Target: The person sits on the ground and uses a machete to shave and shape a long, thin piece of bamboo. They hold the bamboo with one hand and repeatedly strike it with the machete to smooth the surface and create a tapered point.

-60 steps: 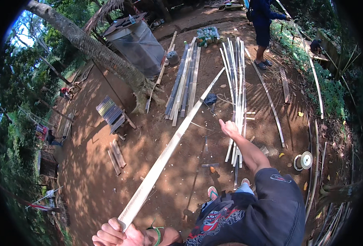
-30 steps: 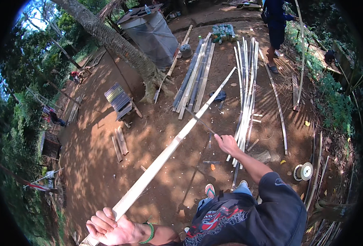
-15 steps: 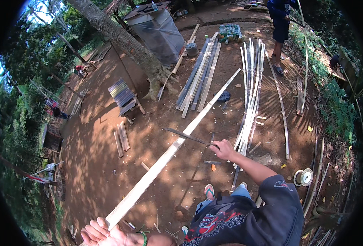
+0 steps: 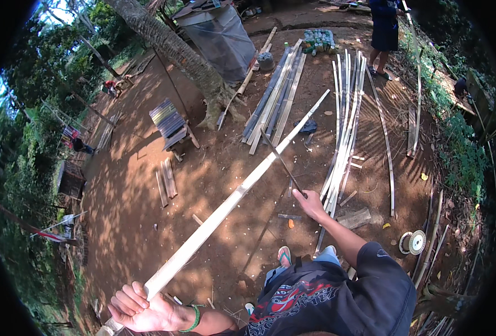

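A long pale bamboo strip [image 4: 215, 217] slants from the lower left up toward the middle of the view. My left hand [image 4: 141, 307], with a green band at its wrist, is closed around the near end. My right hand [image 4: 310, 204] grips the handle of a long dark-bladed knife [image 4: 287, 170]. Its blade points up and left, crossing the strip in its far part; whether the edge touches the wood I cannot tell. The strip's far tip reaches above the ground beside a dark plastic bag [image 4: 305, 126].
Long split strips [image 4: 346, 131] lie in a bundle ahead right, with darker slats [image 4: 276, 95] left of it. Beyond stand a tree trunk [image 4: 194, 64] and several bottles [image 4: 319, 41]. A spool [image 4: 414, 242] and a wood block [image 4: 355, 218] lie right. Another person [image 4: 384, 33] stands far right.
The knife has moved outward along the strip, its blade swinging from pointing left to pointing up and away. My left hand keeps its hold on the strip's near end.
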The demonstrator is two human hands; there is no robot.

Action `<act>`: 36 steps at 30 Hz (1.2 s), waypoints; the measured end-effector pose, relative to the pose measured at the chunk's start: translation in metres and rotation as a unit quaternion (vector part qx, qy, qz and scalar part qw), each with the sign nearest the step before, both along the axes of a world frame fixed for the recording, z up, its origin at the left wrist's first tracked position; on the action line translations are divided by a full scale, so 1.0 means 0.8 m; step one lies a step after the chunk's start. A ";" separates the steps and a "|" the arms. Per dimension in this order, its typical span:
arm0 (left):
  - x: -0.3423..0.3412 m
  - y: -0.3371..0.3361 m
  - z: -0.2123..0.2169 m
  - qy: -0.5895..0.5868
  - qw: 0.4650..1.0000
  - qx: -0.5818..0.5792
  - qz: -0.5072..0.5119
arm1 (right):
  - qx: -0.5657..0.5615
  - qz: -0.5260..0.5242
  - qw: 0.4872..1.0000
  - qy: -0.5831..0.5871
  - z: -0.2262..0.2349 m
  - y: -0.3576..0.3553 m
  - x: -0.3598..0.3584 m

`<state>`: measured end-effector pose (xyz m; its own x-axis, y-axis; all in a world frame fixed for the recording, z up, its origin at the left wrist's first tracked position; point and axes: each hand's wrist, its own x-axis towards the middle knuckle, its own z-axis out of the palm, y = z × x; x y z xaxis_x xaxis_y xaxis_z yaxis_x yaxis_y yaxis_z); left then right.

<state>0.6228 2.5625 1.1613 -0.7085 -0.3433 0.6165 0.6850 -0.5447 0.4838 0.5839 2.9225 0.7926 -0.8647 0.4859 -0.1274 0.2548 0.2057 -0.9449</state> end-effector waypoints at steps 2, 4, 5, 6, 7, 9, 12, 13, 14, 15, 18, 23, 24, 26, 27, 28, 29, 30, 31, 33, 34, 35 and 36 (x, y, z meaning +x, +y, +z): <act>-0.003 0.013 0.000 0.025 1.000 0.010 0.007 | -0.093 0.018 0.995 0.032 0.017 -0.026 -0.008; -0.010 0.020 0.002 0.079 0.996 -0.037 -0.035 | -0.179 0.019 0.981 0.070 0.065 -0.041 -0.015; -0.010 0.030 0.004 0.099 0.995 -0.020 -0.004 | -0.201 0.018 0.977 0.076 0.082 -0.046 -0.018; -0.015 0.057 0.006 0.117 0.993 -0.002 0.019 | -0.222 0.007 0.972 0.082 0.096 -0.045 -0.017; -0.009 0.065 0.012 0.139 0.989 0.012 0.056 | -0.246 0.012 0.965 0.089 0.111 -0.051 -0.019; -0.011 0.061 0.016 0.158 0.985 0.011 0.071 | -0.260 -0.003 0.961 0.097 0.123 -0.053 -0.019; -0.037 0.044 0.018 0.252 0.964 -0.038 0.075 | -0.264 -0.025 0.958 0.110 0.132 -0.058 -0.012; -0.040 0.034 0.023 0.282 0.958 -0.046 0.027 | -0.259 -0.031 0.959 0.112 0.137 -0.061 -0.009; -0.044 0.027 0.029 0.311 0.949 -0.054 -0.020 | -0.254 -0.035 0.960 0.114 0.141 -0.065 -0.007; -0.046 0.024 0.035 0.339 0.936 -0.063 -0.065 | -0.249 -0.037 0.961 0.115 0.142 -0.069 -0.007; -0.043 0.029 0.039 0.360 0.930 -0.022 -0.068 | -0.284 -0.068 0.946 0.139 0.138 -0.076 -0.012; -0.028 0.036 0.035 0.343 0.939 0.032 -0.024 | -0.415 -0.106 0.882 0.196 0.152 -0.089 -0.052; -0.033 0.034 0.026 0.350 0.935 0.044 -0.039 | -0.443 -0.105 0.864 0.213 0.159 -0.079 -0.056; -0.029 0.025 0.017 0.347 0.936 0.067 -0.014 | -0.422 -0.106 0.872 0.223 0.182 -0.074 -0.063; -0.023 0.016 0.015 0.346 0.935 0.074 0.003 | -0.416 -0.101 0.875 0.226 0.195 -0.078 -0.070; -0.018 0.008 0.013 0.363 0.930 0.063 0.008 | -0.411 -0.102 0.873 0.241 0.202 -0.077 -0.084; -0.018 0.005 0.008 0.358 0.931 0.066 0.016 | -0.385 -0.099 0.885 0.243 0.210 -0.070 -0.090; -0.016 0.004 0.005 0.354 0.932 0.065 0.027 | -0.370 -0.095 0.891 0.243 0.223 -0.066 -0.095; -0.015 0.002 0.003 0.351 0.934 0.063 0.038 | -0.356 -0.090 0.898 0.243 0.234 -0.061 -0.100; -0.023 0.007 -0.005 0.341 0.936 0.035 0.081 | -0.328 -0.096 0.910 0.233 0.236 -0.040 -0.120; -0.030 0.015 -0.011 0.323 0.943 0.014 0.083 | -0.330 -0.094 0.907 0.243 0.236 -0.028 -0.125; -0.030 0.016 -0.015 0.308 0.947 -0.009 0.094 | -0.329 -0.097 0.908 0.242 0.238 -0.022 -0.134; -0.035 0.020 -0.026 0.298 0.949 -0.032 0.101 | -0.337 -0.097 0.902 0.250 0.236 -0.006 -0.137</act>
